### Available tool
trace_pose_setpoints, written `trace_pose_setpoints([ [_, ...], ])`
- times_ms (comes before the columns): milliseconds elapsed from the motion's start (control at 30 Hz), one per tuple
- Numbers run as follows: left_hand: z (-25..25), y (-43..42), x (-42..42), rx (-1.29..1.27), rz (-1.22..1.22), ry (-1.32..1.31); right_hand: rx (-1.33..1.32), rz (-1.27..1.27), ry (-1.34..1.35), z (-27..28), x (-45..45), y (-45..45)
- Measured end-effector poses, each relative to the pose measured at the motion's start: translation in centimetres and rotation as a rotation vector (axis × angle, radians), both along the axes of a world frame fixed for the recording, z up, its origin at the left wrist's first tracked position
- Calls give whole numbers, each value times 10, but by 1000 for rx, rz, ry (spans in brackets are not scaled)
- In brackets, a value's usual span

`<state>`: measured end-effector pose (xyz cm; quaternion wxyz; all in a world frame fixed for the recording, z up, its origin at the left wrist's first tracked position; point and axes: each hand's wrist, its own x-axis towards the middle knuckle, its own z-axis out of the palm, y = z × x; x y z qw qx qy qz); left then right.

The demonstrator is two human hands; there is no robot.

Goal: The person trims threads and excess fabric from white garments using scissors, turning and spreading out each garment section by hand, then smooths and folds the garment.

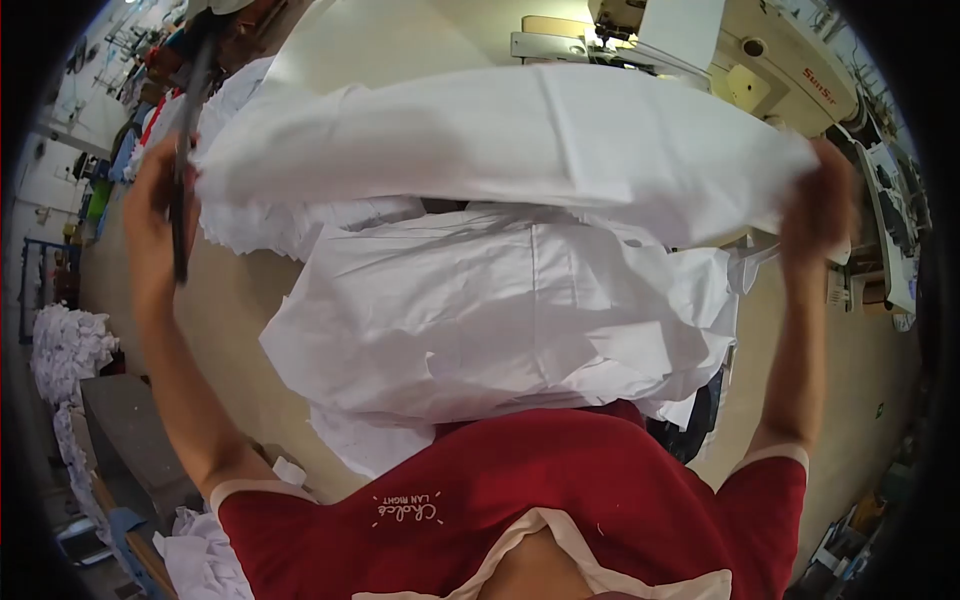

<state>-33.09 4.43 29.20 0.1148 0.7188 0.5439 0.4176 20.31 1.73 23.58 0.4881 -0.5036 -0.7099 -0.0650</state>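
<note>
A wide white cloth [470,135] is stretched across the upper middle of the head view, between my two raised hands. My left hand [160,185] is at its left end, with the fingers partly hidden behind a dark strip [181,200]. At the right end my right hand [820,200] is closed on the cloth, blurred by motion. Below it, more white fabric [480,310] lies in folds over my lap, with a seam running down its middle.
A sewing machine [790,75] marked SunSir stands at the upper right, beside a pale table [400,40]. White fabric is piled at the upper left [235,225] and far left [70,350]. A grey box [125,430] sits at the lower left.
</note>
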Motion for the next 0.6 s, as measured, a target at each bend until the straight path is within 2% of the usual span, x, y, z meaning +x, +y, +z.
trace_pose_setpoints([
  [33, 4, -23, 1, -121, -4, 36, 86, 25, -12, 4, 13, -22],
  [100, -7, -73, 25, -305, -29, 420, 53, 122, -257, 11, 36, -75],
  [133, -13, -85, 44, -418, -226, 467, -23, 143, -355, 3, 38, -93],
  [167, -29, -97, 59, -601, -286, 467, -96, 168, -453, -5, 39, -110],
  [200, -57, -103, 62, -648, -407, 438, -222, 160, -516, -36, 37, -122],
  [267, -121, -115, 64, -867, -506, 367, -838, 150, -499, -82, 22, -144],
  [300, -146, -119, 72, -958, -540, 360, -871, 199, -417, -113, 9, -156],
  [333, -171, -127, 74, -910, -561, 293, -901, 249, -334, -131, 0, -164],
  [433, -174, -129, 74, -950, -537, 236, -1289, 339, -389, -116, -1, -142],
  [467, -164, -127, 68, -928, -562, 218, -1250, 438, -301, -99, 9, -131],
  [533, -143, -116, 59, -883, -564, 218, -1328, 340, -246, -66, 12, -101],
  [600, -127, -97, 55, -843, -521, 251, -935, 261, -200, -69, 1, -64],
])
